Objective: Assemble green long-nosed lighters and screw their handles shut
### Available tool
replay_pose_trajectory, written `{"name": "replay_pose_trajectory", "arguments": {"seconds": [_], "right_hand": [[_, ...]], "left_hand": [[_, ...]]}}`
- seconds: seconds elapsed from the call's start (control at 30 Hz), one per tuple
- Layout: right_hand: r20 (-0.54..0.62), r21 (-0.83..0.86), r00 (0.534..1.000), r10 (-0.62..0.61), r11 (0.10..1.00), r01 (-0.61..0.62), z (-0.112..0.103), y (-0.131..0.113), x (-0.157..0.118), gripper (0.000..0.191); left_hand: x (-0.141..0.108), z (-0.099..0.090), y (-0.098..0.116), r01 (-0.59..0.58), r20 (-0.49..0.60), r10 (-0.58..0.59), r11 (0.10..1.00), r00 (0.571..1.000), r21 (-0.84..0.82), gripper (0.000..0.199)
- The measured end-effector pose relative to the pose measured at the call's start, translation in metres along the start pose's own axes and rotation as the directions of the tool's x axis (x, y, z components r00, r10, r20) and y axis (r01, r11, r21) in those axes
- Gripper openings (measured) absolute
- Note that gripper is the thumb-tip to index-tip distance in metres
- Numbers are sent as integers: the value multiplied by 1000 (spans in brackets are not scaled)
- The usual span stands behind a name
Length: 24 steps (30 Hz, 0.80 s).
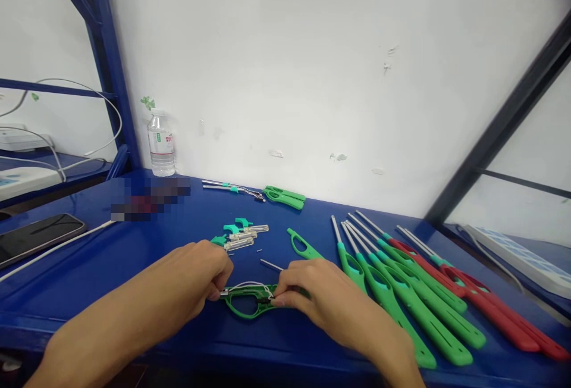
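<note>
An opened green lighter casing lies near the table's front edge, with a white wire looping over it. My left hand is closed on the metal tube at the casing's left end. At the casing's right part, the fingers of my right hand pinch around a small black piece with the wire; the casing's far end is hidden beneath that hand. Behind it lies another green casing half, partly covered. A thin metal rod shows just behind my right hand.
Clear fuel tanks with teal triggers lie behind my left hand. Metal tubes and green casing halves sit by the wall. Several green lighters and red lighters lie right. A bottle and phone are left.
</note>
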State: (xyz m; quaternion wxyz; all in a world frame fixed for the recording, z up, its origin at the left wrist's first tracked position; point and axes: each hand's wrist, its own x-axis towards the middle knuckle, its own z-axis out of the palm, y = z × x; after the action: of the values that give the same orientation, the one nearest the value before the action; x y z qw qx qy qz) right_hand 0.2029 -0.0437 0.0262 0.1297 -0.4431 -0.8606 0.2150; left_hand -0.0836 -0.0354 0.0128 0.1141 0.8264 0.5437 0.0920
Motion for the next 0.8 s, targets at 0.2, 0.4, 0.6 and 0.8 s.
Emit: {"name": "replay_pose_trajectory", "arguments": {"seconds": [0.2, 0.4, 0.6, 0.8], "right_hand": [[-4, 5, 1000, 0, 1000, 0, 1, 0, 0, 20], [-6, 14, 1000, -3, 1000, 3, -1, 1, 0, 20], [-13, 18, 1000, -8, 1000, 9, 1, 2, 1, 19], [-6, 10, 1000, -9, 1000, 9, 1, 6, 0, 17]], "left_hand": [[0, 1, -2, 1, -13, -2, 999, 1000, -41, 21], [0, -2, -4, 23, 12, -22, 997, 1000, -75, 22], [-1, 2, 0, -15, -8, 15, 1000, 1000, -10, 25], [16, 16, 4, -127, 38, 128, 991, 991, -35, 21]]}}
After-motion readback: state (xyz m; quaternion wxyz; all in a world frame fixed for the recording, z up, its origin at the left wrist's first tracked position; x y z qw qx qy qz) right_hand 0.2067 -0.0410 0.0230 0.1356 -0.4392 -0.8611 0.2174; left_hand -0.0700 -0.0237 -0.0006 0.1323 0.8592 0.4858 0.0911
